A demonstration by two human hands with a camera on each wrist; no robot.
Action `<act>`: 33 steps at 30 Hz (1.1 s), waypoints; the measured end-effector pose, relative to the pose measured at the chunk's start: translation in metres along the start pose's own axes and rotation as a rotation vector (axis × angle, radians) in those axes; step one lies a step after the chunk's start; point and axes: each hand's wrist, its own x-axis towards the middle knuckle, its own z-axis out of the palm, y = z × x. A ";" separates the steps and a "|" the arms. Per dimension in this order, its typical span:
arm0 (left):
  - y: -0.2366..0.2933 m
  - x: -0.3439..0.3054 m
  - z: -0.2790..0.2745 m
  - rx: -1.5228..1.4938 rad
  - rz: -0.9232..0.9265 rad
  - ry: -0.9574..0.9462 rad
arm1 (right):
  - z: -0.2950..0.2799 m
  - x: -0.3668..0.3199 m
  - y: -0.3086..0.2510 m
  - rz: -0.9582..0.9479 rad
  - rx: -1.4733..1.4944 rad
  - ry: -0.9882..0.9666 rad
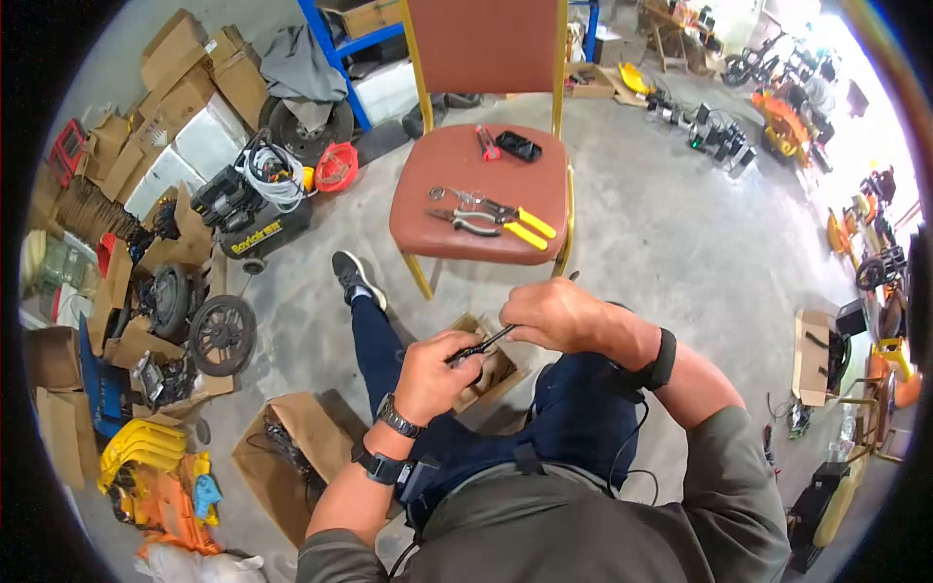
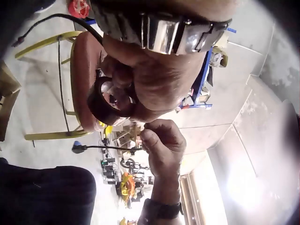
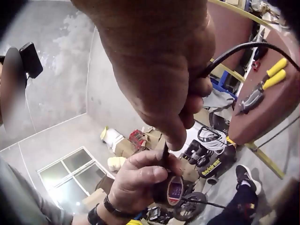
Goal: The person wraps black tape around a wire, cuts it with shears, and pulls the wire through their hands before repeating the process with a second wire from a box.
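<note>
In front of the lap, my left hand grips a roll of black tape, its labelled core facing the right wrist camera. Fingers and thumb of my right hand pinch a thin black cable close to the left hand. A short dark strip spans the small gap between the hands. From the right hand a cable end with a blue tip hangs out sideways. The pinched spot is partly hidden by the fingers.
Ahead stands a chair bearing yellow-handled pliers, grey-handled pliers, a black phone-like device and a red tool. Open cardboard boxes sit by the legs. An air compressor and a wheel are at left.
</note>
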 end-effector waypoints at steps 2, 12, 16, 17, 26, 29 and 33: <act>0.003 0.005 0.002 0.002 0.041 0.004 | -0.014 -0.009 0.002 0.011 -0.039 -0.005; 0.008 0.002 0.006 0.110 0.181 -0.176 | -0.020 -0.056 -0.035 0.577 0.506 -0.175; -0.008 -0.012 0.015 0.078 0.106 -0.230 | 0.006 -0.065 -0.041 0.660 0.680 -0.234; -0.011 -0.013 0.016 0.097 0.122 -0.245 | 0.016 -0.069 -0.039 0.584 0.663 -0.202; -0.010 -0.029 0.026 0.208 0.240 -0.275 | 0.065 -0.040 -0.020 0.756 0.958 -0.298; -0.011 -0.034 0.027 0.210 0.266 -0.236 | 0.078 -0.027 -0.018 0.758 0.987 -0.349; -0.015 -0.035 0.032 0.192 0.250 -0.185 | 0.090 -0.016 -0.021 0.695 1.132 -0.363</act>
